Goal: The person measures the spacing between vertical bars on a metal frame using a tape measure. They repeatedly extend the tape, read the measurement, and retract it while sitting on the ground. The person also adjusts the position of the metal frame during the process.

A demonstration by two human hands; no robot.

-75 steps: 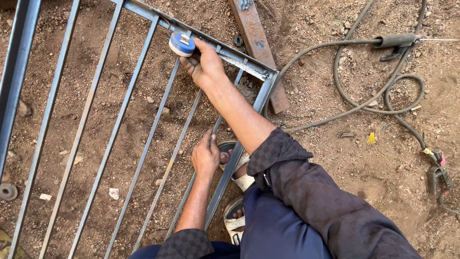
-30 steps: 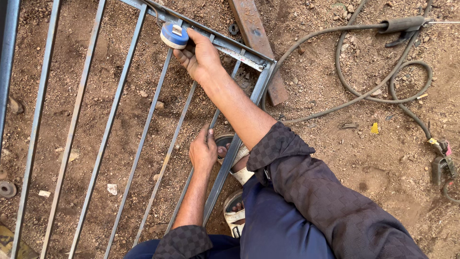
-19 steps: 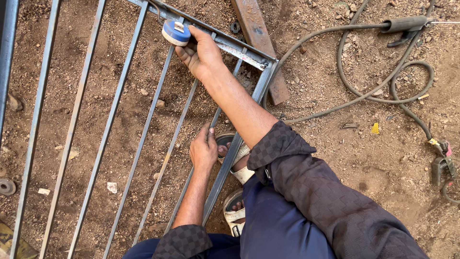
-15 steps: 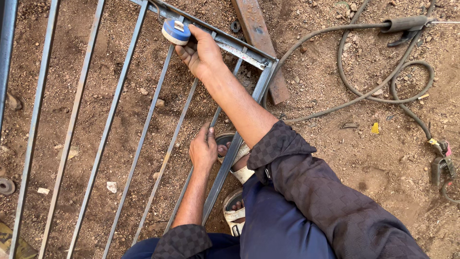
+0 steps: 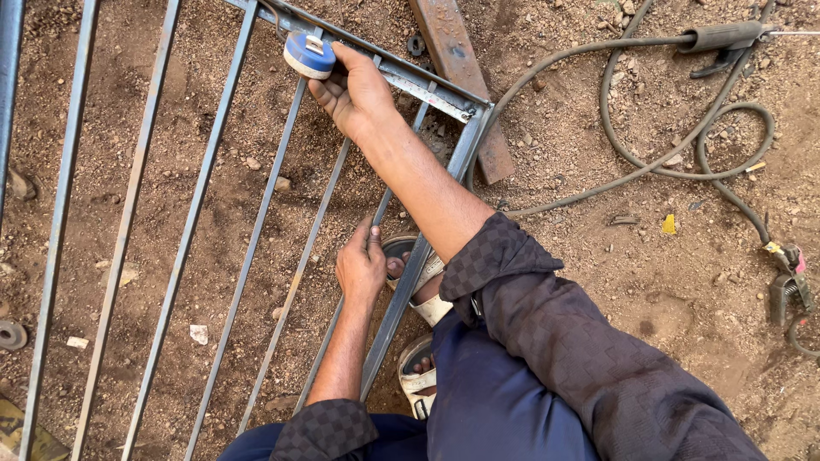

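Right hand (image 5: 354, 90) reached to upper middle of the frame, fingers closed around a round blue-and-white tape measure case (image 5: 308, 54), pressed against the top rail of a grey welded steel bar frame (image 5: 465, 141). Steel tape blade (image 5: 423, 87) drawn out rightward along that rail toward the frame's corner. Left hand (image 5: 361, 266) lower, near the centre, fingers curled down on one slanting thin bar of the same frame, beside the side rail; grip loosely closed, thumb side towards the sandalled foot (image 5: 418, 290) just to its right. Second sandalled foot (image 5: 416, 376) below, partly under the dark blue trouser leg. Dark checked sleeves on both forearms.

Frame laid flat on brown gravelly dirt ground (image 5: 598, 256), parallel bars running diagonally from lower left to upper middle. Rusty flat steel bar (image 5: 461, 77) lying on the dirt just beyond the corner, upper middle. Grey welding cable (image 5: 683, 145) looped at upper right, ending in a dark electrode holder (image 5: 722, 38) at the top right edge. Metal clamp (image 5: 786, 286) at the right edge. Small yellow scrap (image 5: 669, 224) on the dirt between cable and clamp.
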